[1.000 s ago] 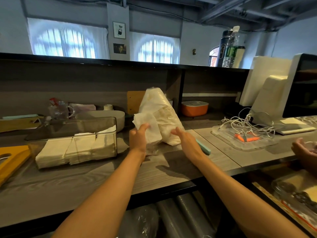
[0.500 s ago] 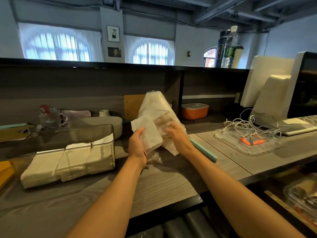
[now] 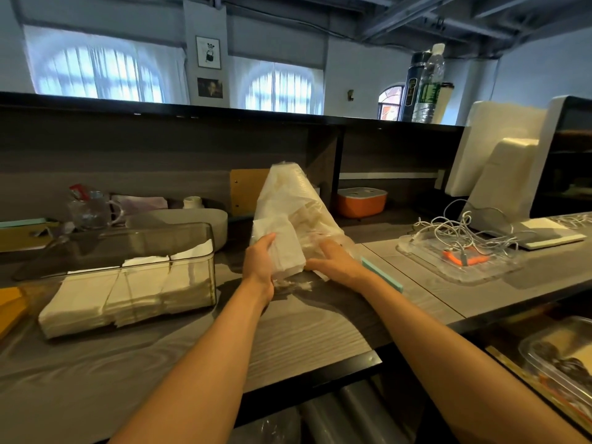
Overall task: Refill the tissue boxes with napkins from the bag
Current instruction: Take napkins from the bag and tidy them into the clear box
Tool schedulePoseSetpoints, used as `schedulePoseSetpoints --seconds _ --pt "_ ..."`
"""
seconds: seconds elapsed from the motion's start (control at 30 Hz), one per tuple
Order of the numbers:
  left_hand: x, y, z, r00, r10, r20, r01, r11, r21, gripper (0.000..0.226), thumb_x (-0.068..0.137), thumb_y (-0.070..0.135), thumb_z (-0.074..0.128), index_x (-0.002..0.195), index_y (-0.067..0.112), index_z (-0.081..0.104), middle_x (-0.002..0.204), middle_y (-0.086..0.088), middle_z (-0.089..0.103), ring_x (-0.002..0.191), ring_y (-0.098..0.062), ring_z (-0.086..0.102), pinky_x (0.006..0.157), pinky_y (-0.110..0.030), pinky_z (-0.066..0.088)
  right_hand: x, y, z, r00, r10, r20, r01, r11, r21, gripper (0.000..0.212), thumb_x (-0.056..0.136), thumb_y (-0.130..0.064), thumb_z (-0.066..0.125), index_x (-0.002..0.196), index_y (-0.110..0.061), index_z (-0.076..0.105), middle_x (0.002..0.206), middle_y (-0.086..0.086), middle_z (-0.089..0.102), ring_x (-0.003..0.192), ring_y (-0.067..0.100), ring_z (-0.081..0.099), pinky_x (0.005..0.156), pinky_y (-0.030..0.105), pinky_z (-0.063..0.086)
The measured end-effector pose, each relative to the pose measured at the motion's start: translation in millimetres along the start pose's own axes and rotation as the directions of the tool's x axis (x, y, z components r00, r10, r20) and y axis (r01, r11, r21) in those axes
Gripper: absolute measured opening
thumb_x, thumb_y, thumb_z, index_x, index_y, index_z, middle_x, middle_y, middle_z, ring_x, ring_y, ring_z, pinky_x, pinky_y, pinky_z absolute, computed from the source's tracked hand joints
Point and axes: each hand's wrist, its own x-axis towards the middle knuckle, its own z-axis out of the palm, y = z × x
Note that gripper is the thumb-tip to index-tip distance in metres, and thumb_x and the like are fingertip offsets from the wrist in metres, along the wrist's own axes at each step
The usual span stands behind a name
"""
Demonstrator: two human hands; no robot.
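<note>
A clear plastic bag of white napkins stands upright on the grey counter. My left hand grips a small stack of napkins at the bag's lower left side. My right hand presses on the bag's crinkled open end on the counter. To the left lies a clear tissue box, open on top, with rows of folded napkins filling its lower part.
A grey bowl and a glass mug stand behind the box. An orange container sits in the shelf recess. A clear tray with tangled white cables and a screen are at the right. A teal strip lies beside my right wrist.
My right hand has moved in onto the bag's lower end and both hands have sunk toward the counter with the napkin stack. The other person's hand at the right edge is gone.
</note>
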Motion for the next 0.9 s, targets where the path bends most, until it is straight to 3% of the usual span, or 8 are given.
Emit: schedulePoseSetpoints --seconds 0.1,0.2,0.37,0.57,0.63,0.73,0.83,0.9 --pt "1.2 0.1 -1.0 1.000 -0.007 0.000 0.006 1.000 -0.010 0.039 0.098 0.030 0.055 0.134 0.016 0.056 0.118 -0.012 0.067 0.107 -0.032 0.065 0.084 -0.045 0.056 6.2 6.6 2.6 0.999 -0.039 -0.036 0.031 0.978 -0.206 0.074 0.082 -0.067 0.059 0.139 -0.022 0.047 0.152 0.003 0.040 0.137 0.023 0.036 0.111 0.043 0.033" --pt "1.9 1.9 -3.5 1.000 -0.002 -0.015 0.002 1.000 -0.025 0.038 0.098 0.030 0.056 0.132 0.015 0.057 0.116 -0.011 0.068 0.106 -0.031 0.065 0.087 -0.046 0.056 6.6 7.1 6.0 0.990 -0.095 -0.102 0.052 0.932 -0.360 0.073 0.076 -0.069 0.064 0.132 -0.023 0.055 0.141 0.003 0.052 0.128 0.023 0.046 0.105 0.041 0.040" --pt "-1.0 3.9 -4.1 0.999 0.029 0.031 -0.029 1.000 0.007 0.029 0.100 0.029 0.052 0.128 0.019 0.055 0.114 -0.008 0.067 0.103 -0.027 0.064 0.082 -0.040 0.055 -4.6 5.1 1.3 0.975 -0.127 -0.182 0.088 0.974 -0.210 0.050 0.085 -0.054 0.067 0.125 -0.024 0.062 0.122 -0.004 0.062 0.115 0.016 0.054 0.087 0.024 0.035" --pt "-5.7 4.3 -2.6 0.998 0.055 0.039 -0.057 0.998 0.039 0.031 0.100 0.030 0.051 0.129 0.019 0.057 0.119 -0.008 0.066 0.110 -0.028 0.063 0.096 -0.046 0.052 -19.3 6.8 -5.5 0.956 -0.194 -0.220 0.193 0.981 -0.027 0.032 0.088 -0.039 0.070 0.114 -0.020 0.070 0.096 -0.015 0.057 0.091 0.003 0.051 0.086 0.025 0.044" --pt "-6.4 5.4 -3.5 0.997 0.074 0.026 -0.075 0.997 0.031 0.023 0.100 0.031 0.051 0.120 0.022 0.060 0.117 -0.008 0.067 0.109 -0.027 0.063 0.093 -0.044 0.053 -19.6 6.6 -6.3 0.945 -0.225 -0.238 0.226 0.974 -0.021 0.029 0.089 -0.038 0.069 0.111 -0.021 0.071 0.097 -0.015 0.060 0.092 0.003 0.055 0.092 0.029 0.047" --pt "-5.7 8.1 -4.6 0.994 0.110 0.007 -0.110 0.994 0.012 0.012 0.101 0.032 0.051 0.104 0.027 0.061 0.114 -0.007 0.067 0.107 -0.026 0.064 0.093 -0.043 0.053 -15.9 9.7 -6.8 0.906 -0.230 -0.355 0.248 0.969 0.004 0.036 0.088 -0.043 0.068 0.114 -0.019 0.072 0.116 -0.005 0.070 0.108 0.013 0.062 0.096 0.035 0.049" --pt "-5.6 10.5 -5.3 0.985 0.168 -0.041 -0.168 0.986 0.004 0.014 0.100 0.030 0.052 0.108 0.024 0.062 0.112 -0.005 0.067 0.107 -0.025 0.063 0.092 -0.041 0.053 -13.9 12.4 -6.1 0.864 -0.211 -0.458 0.282 0.955 0.092 0.037 0.086 -0.046 0.069 0.114 -0.021 0.074 0.127 -0.004 0.064 0.118 0.012 0.056 0.098 0.033 0.047" --pt "-7.5 12.8 -5.8 0.971 0.218 -0.101 -0.220 0.975 -0.018 0.024 0.099 0.029 0.055 0.119 0.017 0.060 0.111 -0.004 0.066 0.107 -0.024 0.064 0.083 -0.035 0.054 -15.0 12.3 -6.4 0.834 -0.183 -0.521 0.291 0.947 0.134 0.032 0.086 -0.042 0.070 0.110 -0.021 0.075 0.120 -0.004 0.067 0.111 0.009 0.058 0.094 0.031 0.050"
